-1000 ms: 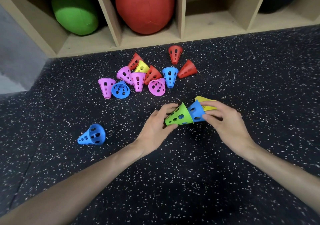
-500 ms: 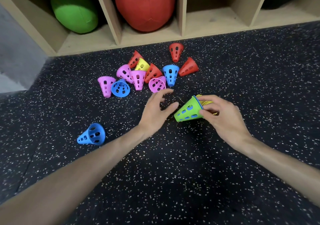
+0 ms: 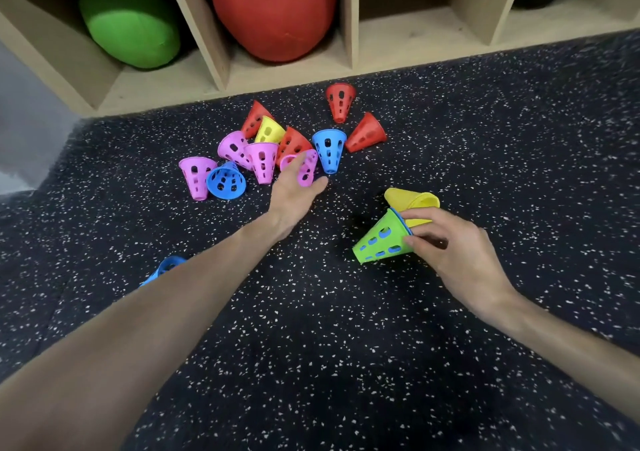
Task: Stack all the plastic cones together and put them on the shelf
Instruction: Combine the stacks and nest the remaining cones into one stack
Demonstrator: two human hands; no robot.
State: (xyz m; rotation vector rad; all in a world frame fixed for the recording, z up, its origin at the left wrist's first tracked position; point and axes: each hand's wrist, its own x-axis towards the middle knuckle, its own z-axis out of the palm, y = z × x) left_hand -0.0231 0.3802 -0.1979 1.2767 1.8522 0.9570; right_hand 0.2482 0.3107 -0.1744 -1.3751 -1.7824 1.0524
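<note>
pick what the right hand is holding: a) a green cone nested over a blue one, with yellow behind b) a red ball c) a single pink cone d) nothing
a: the right hand grips the stack, a green cone with blue showing through its holes and a yellow cone at the wide end.

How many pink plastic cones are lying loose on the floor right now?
4, all in the cluster: one at its left edge, one tipped further back, one in the middle, and one partly behind the left hand at. More may be hidden.
</note>
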